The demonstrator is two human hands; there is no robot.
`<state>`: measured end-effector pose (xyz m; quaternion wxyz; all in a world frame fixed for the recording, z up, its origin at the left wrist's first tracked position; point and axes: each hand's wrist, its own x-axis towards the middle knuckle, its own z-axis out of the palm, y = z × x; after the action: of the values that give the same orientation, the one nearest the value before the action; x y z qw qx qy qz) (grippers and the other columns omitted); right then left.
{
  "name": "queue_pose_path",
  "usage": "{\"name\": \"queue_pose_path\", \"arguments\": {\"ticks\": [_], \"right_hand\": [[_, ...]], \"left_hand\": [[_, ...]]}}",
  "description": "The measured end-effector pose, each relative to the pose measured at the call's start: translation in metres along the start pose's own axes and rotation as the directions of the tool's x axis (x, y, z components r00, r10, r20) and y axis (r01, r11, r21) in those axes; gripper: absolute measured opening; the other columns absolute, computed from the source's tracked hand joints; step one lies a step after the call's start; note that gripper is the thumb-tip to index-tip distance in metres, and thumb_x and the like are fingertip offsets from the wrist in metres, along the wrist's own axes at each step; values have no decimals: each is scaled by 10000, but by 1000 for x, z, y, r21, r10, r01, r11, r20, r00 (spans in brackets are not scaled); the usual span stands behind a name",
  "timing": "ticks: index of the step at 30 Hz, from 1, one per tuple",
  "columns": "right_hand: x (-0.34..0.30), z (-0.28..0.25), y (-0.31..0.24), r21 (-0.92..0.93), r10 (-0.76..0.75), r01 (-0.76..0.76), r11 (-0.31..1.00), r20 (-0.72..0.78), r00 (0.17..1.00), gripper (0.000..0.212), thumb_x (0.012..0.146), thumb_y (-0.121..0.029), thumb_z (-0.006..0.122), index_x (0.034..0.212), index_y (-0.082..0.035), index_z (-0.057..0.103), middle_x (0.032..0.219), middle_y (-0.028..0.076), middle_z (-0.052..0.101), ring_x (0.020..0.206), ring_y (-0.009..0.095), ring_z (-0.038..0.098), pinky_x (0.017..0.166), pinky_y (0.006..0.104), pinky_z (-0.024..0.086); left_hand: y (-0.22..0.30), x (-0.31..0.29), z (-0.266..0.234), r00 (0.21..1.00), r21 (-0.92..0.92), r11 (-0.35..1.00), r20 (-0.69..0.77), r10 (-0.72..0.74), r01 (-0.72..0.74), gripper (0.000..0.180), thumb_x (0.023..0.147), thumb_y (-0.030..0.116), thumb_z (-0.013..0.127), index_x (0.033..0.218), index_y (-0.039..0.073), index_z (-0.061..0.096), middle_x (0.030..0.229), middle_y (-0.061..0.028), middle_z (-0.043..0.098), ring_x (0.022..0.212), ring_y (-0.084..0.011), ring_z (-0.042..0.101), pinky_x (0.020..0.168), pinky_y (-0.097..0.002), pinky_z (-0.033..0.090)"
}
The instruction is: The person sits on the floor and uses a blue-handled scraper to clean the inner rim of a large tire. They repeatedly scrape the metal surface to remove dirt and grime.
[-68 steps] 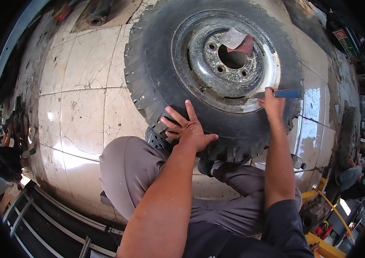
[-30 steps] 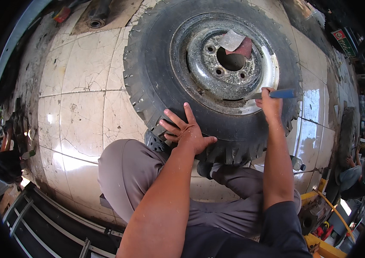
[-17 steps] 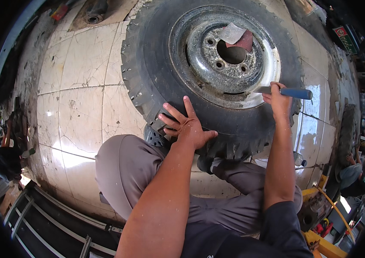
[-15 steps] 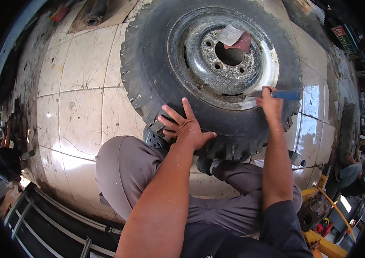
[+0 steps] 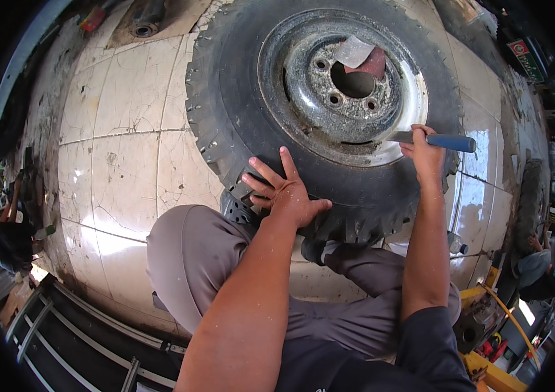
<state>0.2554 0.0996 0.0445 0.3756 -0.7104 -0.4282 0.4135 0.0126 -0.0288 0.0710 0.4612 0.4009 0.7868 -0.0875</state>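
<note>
Two hands on one tyre (image 5: 225, 98), lying flat on the tiled floor (image 5: 120, 157) against the person's knees. Left hand (image 5: 287, 193) flat on the sidewall, fingers spread, gripping nothing. Right hand (image 5: 423, 147) clenched around a blue-handled tool (image 5: 437, 140), tip at the steel rim (image 5: 414, 85) edge.

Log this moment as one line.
left hand: flat on tyre | right hand: grips blue-handled tool at rim
</note>
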Motion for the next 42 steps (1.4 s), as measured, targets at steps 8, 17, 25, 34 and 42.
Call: {"name": "queue_pose_path", "arguments": {"ticks": [8,17,25,34,42], "right_hand": [[0,-5,0,35,-4,4,999,-9,1000,273,928,-173,550,1095,34,614,917,133,638,680,226,692,592,292,569],[-6,-10,-7,66,2,2,998,-62,998,241,906,-152,565,1079,0,634,882,126,649,673,208,685,585,287,563],[-1,-7,3,115,39,-37,993,-12,999,233,913,-156,561,1051,15,639,863,114,654,675,209,691,592,296,567],[-4,-4,-11,-99,-90,92,991,24,996,228,896,-187,575,995,-3,664,751,98,667,625,176,686,559,285,532],[-7,-9,-1,-68,-12,10,998,-21,1000,244,904,-215,580,999,-11,673,786,105,676,633,185,692,550,285,534]], "left_hand": [[2,-2,-2,999,21,1000,33,-16,15,1464,630,564,844,1467,194,-298,1402,-362,-400,1315,-617,-264,1079,-694,151],[3,-1,-2,1000,37,999,-5,-28,28,1462,620,576,845,1473,207,-284,1415,-367,-376,1328,-613,-241,1086,-685,157],[3,1,1,999,70,997,-8,-44,44,1463,628,593,833,1463,206,-305,1405,-366,-390,1332,-615,-231,1083,-685,157],[3,4,4,999,92,995,-25,-36,38,1474,623,621,822,1455,197,-318,1402,-369,-395,1324,-621,-241,1076,-686,160],[6,1,5,999,113,992,-28,-45,48,1476,621,624,822,1455,197,-318,1407,-366,-390,1329,-620,-229,1087,-671,170]]}}
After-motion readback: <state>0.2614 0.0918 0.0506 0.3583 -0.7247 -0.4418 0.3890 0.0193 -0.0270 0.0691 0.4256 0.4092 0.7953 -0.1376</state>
